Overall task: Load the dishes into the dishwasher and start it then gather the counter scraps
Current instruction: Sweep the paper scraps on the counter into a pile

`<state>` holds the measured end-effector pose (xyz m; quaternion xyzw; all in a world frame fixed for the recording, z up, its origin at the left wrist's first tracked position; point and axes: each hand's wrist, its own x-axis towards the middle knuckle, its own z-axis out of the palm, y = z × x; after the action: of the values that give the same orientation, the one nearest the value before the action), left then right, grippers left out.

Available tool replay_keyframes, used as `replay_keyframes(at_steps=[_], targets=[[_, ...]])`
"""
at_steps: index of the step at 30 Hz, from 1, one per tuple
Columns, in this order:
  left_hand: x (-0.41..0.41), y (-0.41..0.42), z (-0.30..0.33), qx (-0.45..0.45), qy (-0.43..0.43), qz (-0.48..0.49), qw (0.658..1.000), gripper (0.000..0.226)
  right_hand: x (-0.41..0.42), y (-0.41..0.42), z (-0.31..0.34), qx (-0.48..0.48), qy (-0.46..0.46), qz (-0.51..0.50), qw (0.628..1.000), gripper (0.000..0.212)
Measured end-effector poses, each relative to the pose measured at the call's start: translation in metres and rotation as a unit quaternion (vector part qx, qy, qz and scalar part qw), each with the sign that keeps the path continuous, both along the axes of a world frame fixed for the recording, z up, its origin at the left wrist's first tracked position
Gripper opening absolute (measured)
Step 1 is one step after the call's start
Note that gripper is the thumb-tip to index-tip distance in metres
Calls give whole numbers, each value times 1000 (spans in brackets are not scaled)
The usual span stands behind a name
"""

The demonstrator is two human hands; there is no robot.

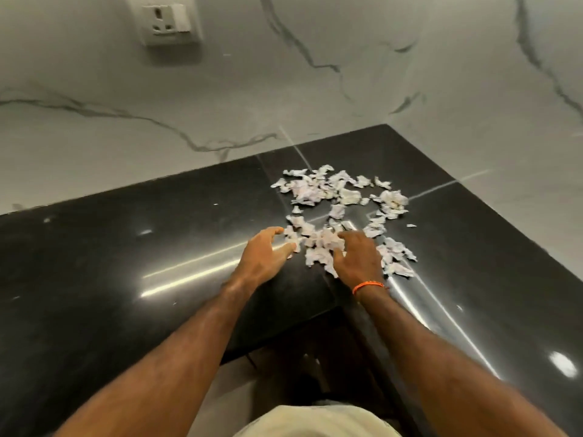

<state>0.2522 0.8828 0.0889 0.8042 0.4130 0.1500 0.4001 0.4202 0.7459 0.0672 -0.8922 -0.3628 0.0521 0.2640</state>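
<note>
Filling most of the frame, a glossy black counter meets a veined marble wall. Crumpled white scraps lie scattered right of centre. Left hand, fingers spread, touches their edge; right hand lies loosely curled over them. Socket upper left.

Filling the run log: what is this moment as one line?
phase: gathering scraps | left hand: open, at paper scraps | right hand: open, on the scraps | surface: black counter
</note>
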Motion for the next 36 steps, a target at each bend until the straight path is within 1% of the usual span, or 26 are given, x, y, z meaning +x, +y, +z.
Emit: replay_keyframes(at_steps=[2, 4, 6, 8, 9, 11, 13, 15, 17, 19, 20, 22, 25, 28, 31, 34, 36], targets=[[28, -3, -8, 9, 22, -31, 999, 56, 30, -19, -3, -1, -26, -60, 998, 39], [52, -4, -19, 27, 46, -50, 997, 60, 58, -33, -8, -20, -17, -130, 991, 47], [68, -1, -32, 46, 73, -46, 995, 71, 76, -39, -16, -58, 36, -181, 981, 63], [78, -2, -39, 30, 88, -37, 995, 75, 82, -35, -27, -95, 86, -196, 972, 81], [83, -4, -40, 20, 88, -38, 995, 74, 81, -30, -33, -112, 98, -188, 971, 86], [92, -6, -42, 7, 72, -62, 995, 69, 73, -18, -45, -125, 93, -153, 976, 89], [101, -6, -42, -28, 25, -91, 995, 59, 62, -5, -50, -95, 83, -96, 987, 88], [112, -1, -37, -97, -45, -100, 989, 50, 55, 6, -49, -52, 84, -8, 995, 94], [119, 7, -28, -142, -113, -71, 981, 44, 48, 12, -47, -51, 56, 75, 994, 110], [121, 20, -22, -130, -150, -32, 980, 35, 44, 17, -49, -86, 4, 132, 987, 125], [119, 28, -22, -116, -158, -17, 981, 30, 43, 20, -54, -105, -19, 150, 983, 126], [115, 40, -23, -96, -163, 4, 982, 27, 45, 29, -60, -117, -43, 141, 982, 118], [109, 50, -29, -70, -146, 7, 987, 31, 60, 52, -59, -109, -20, 64, 992, 99], [108, 48, -40, 25, -115, -17, 993, 37, 79, 64, -49, -76, -42, 24, 996, 83], [115, 37, -53, 115, -48, -40, 991, 60, 110, 61, -43, -29, -53, -34, 998, 71], [128, 25, -65, 144, 24, -69, 987, 84, 154, 53, -44, -29, -44, -99, 994, 69], [141, 21, -69, 145, 49, -88, 984, 93, 182, 53, -44, -44, -25, -123, 991, 73]])
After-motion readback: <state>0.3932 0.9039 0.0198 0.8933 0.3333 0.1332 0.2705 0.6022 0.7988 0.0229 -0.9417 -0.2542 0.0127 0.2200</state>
